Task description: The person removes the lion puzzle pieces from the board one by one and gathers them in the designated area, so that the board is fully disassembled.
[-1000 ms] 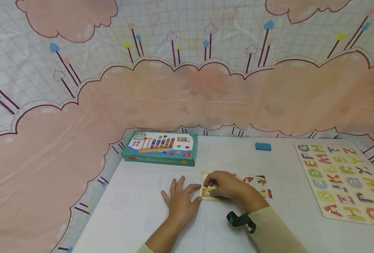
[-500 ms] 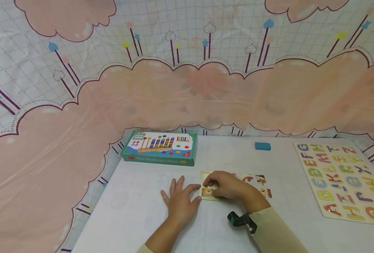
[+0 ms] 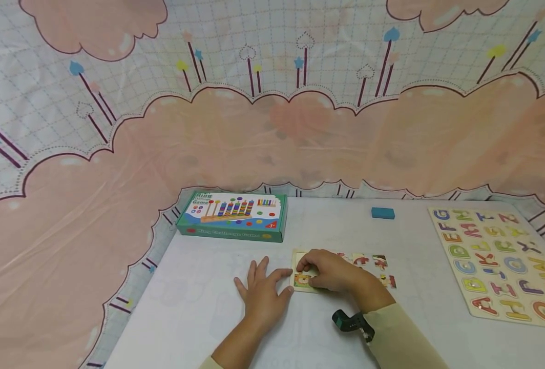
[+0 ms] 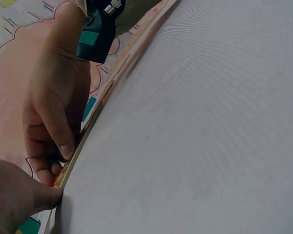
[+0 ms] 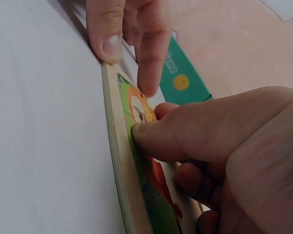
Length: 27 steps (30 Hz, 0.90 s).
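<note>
A small wooden puzzle board (image 3: 307, 290) lies on the white table. In its near left part is a puzzle piece (image 5: 129, 100) with an orange animal face on green. My right hand (image 3: 337, 272) bends over the board, thumb and curled fingers pinching at this piece; the fingertips' exact contact is partly hidden. My left hand (image 3: 263, 300) rests at the board's left edge, fingers spread, thumb and index finger touching the rim. Right of the board, partly behind the right hand, lie several loose picture pieces (image 3: 380, 263).
A green ring game box (image 3: 233, 216) stands at the back left. A blue block (image 3: 382, 213) sits at the back right. On the right lies a wooden alphabet board (image 3: 498, 266). A patterned cloth (image 3: 272, 138) hangs behind the table. The right wrist wears a dark device (image 3: 353, 324).
The right thumb has shifted slightly to the right, showing more of the animal-face piece. My left hand stays in place at the board's edge.
</note>
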Each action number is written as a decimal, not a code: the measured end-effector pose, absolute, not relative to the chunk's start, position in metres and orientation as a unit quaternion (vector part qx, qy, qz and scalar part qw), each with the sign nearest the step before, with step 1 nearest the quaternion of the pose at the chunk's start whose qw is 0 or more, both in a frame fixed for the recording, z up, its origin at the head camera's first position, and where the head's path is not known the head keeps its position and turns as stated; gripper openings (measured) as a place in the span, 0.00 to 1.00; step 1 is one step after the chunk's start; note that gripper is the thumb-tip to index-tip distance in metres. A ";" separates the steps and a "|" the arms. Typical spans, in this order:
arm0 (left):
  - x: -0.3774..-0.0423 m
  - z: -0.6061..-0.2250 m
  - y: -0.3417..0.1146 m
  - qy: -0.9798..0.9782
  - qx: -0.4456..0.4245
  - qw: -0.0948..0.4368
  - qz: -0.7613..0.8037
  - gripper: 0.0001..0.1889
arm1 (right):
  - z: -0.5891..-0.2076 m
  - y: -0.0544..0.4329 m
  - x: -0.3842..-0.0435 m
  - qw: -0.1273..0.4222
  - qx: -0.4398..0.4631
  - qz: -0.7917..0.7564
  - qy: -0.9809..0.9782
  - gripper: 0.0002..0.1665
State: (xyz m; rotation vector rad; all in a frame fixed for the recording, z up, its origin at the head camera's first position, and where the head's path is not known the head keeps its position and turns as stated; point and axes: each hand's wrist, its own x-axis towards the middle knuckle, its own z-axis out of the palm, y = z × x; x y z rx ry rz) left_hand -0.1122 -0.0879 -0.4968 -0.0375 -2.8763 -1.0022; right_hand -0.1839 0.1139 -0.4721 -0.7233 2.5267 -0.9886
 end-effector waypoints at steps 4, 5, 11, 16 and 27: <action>-0.112 -0.497 -0.088 -0.944 -0.014 0.051 -0.326 0.15 | -0.472 0.113 -0.183 0.163 -0.257 -0.351 0.886 0.18; -0.112 -0.497 -0.088 -0.944 -0.014 0.051 -0.326 0.15 | -0.472 0.113 -0.183 0.164 -0.255 -0.352 0.885 0.18; -0.112 -0.497 -0.089 -0.944 -0.012 0.051 -0.326 0.15 | -0.473 0.111 -0.182 0.165 -0.255 -0.366 0.880 0.18; -0.113 -0.497 -0.088 -0.946 -0.007 0.042 -0.323 0.15 | -0.474 0.111 -0.182 0.156 -0.271 -0.361 0.878 0.19; -0.112 -0.497 -0.086 -0.944 -0.002 0.030 -0.327 0.15 | -0.470 0.113 -0.181 0.137 -0.278 -0.337 0.889 0.19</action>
